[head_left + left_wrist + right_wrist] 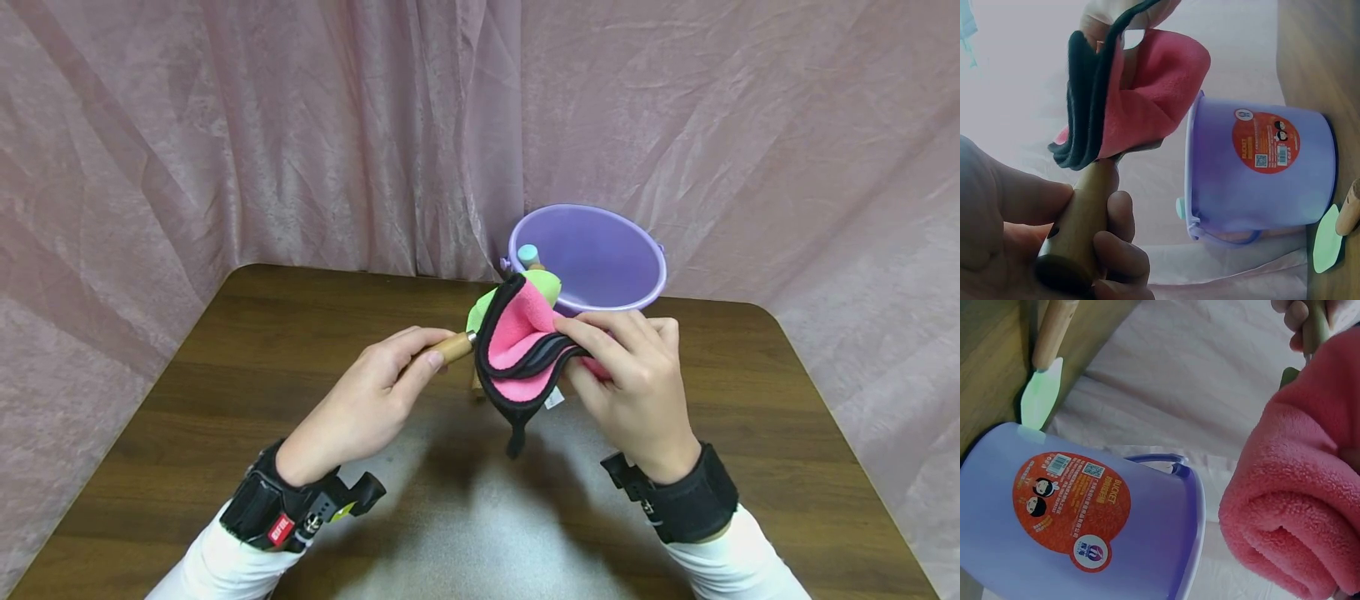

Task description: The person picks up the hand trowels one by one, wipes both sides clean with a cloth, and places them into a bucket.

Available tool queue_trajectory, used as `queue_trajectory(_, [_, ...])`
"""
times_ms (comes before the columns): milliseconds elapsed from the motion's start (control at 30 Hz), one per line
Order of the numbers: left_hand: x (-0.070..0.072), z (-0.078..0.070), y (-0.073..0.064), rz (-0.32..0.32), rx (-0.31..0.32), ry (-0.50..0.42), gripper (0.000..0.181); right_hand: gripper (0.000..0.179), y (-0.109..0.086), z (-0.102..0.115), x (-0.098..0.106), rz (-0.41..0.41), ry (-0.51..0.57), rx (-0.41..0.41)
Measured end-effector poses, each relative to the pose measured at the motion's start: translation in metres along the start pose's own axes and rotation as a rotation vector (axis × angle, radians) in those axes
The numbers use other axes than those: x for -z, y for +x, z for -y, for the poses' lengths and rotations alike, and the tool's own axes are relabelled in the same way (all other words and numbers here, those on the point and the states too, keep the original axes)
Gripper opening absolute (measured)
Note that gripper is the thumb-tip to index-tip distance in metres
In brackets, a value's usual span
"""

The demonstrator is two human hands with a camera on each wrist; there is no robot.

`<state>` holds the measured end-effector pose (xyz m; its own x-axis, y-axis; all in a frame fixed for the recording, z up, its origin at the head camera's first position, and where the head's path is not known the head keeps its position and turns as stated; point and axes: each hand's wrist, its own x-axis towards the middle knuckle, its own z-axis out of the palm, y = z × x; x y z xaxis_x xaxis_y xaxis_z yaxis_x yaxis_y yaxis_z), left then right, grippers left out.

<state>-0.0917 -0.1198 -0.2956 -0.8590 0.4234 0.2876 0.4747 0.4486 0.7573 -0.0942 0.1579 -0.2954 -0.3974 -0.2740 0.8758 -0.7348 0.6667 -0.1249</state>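
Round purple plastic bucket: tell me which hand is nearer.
Right. The right hand, pinching black-edged pink cloth, is in front of the bucket; the left hand, holding a tan wooden handle, is farther off, to its left.

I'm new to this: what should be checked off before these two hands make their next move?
1. Left hand gripping the pale, round wooden handle: ok.
2. Right hand holding the fluffy pink cloth with black edging: ok.
3. Cloth spread flat: not ok; it is folded and bunched.
4. Head of the held tool clean: cannot tell; the cloth hides much of it.
5. Purple plastic bucket upright on the brown wooden table: ok.
6. Second tool, with a light green blade and wooden handle, clear of both hands: ok; it lies beside the bucket.
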Motion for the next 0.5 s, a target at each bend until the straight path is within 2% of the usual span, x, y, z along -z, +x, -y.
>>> queue_trajectory(267, [0.0007, 0.0002, -0.0003, 0.004, 0.001, 0.003, 0.026, 0.021, -0.0010, -0.0066, 0.0032, -0.044, -0.015, -0.139])
queue_trajectory(500, [0.0013, 0.0001, -0.0009, 0.006, 0.010, 0.004, 0.027, 0.019, 0.0075, -0.0003, 0.0084, -0.078, -0.008, -0.248])
